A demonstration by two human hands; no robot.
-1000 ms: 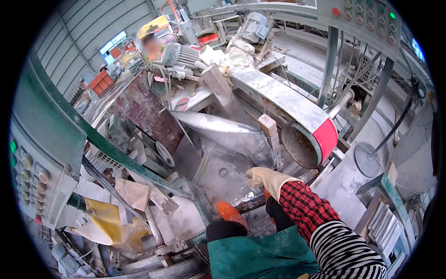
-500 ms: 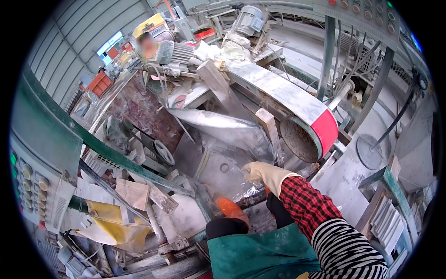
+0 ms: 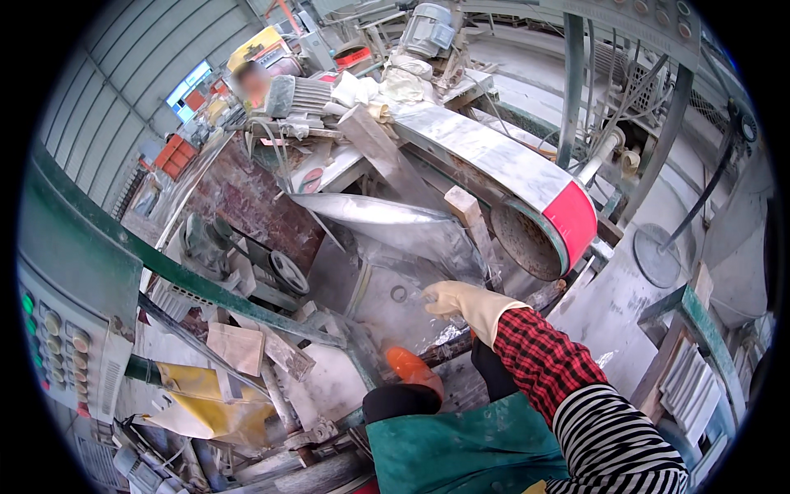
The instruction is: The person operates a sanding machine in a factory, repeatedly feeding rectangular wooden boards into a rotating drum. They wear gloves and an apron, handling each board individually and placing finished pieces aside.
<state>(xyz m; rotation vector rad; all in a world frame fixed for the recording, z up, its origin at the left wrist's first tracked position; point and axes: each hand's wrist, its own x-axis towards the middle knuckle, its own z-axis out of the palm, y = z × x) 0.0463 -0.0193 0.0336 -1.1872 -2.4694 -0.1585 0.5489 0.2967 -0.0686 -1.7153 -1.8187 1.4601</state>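
Observation:
My right hand (image 3: 461,303), in a cream rubber glove, hangs in the air ahead of my knees. Its fingers are loosely bent and a little apart, with nothing visible between them. Below it lies a wet grey floor with a small ring-shaped object (image 3: 399,293). Beyond the hand, a crumpled translucent plastic sheet (image 3: 391,222) hangs beside a wooden block (image 3: 469,210). A red-ended belt machine (image 3: 569,216) stands to the right of the sheet. My left hand is not in view; a small yellowish patch at the lower edge cannot be made out.
An orange boot (image 3: 411,368) shows below my green apron (image 3: 461,440). A green metal beam (image 3: 222,284) crosses the left side, next to a button panel (image 3: 62,346). Stone strips (image 3: 690,383) stand in a rack at right. A person (image 3: 252,82) is at the far left.
The view has shifted slightly. My right hand stays in almost the same place, with its fingers a little more spread.

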